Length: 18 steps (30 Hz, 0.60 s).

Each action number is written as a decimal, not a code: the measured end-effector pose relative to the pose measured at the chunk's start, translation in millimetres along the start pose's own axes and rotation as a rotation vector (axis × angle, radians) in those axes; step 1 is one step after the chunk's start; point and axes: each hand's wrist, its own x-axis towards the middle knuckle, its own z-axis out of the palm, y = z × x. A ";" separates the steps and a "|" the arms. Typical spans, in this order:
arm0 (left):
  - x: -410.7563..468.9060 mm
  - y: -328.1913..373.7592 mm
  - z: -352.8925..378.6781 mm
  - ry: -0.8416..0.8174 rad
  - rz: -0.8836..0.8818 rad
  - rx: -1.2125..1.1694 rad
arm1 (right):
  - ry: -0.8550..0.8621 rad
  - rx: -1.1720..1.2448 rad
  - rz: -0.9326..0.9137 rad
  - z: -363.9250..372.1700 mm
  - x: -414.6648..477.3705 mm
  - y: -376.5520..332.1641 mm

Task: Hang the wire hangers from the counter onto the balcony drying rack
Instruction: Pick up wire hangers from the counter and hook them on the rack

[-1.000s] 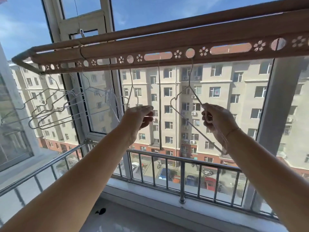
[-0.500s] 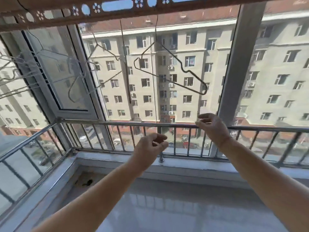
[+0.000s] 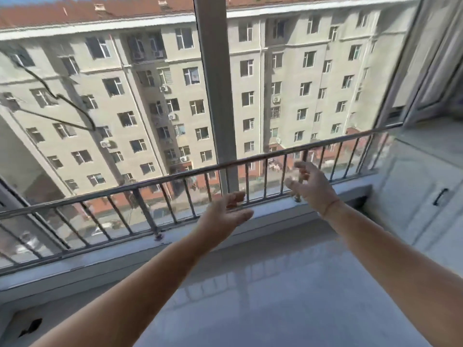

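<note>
Both hands empty. Left hand has its palm turned up and fingers loosely spread. Right hand is spread the same way, with blurred fingertips. Both hover just short of the railing, touching nothing.

The one wire hanger in view hangs high and far to the left of the left hand, well apart from it. Its hook and the drying rack are above the frame edge, so I cannot confirm the hook is seated.

Risks, as I judge them:
- If the hook only rests on the lip of the rack, a swing could shake it off. It hangs on the far side of the railing line, so it could fall outward. I cannot tell whether that pane is open.
- The picture is smeared, so reaching now means reaching half blind. Fingers could catch between the railing bars.
- The tabletop lies right of the right hand, over a cabinet. No hangers are visible there. Piled wire hangers tend to interlock, so lifting one may drag another off.
</note>
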 end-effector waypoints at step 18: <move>135.7 153.1 343.5 -0.439 0.285 0.016 | 0.417 -0.233 0.297 -350.1 -31.3 190.1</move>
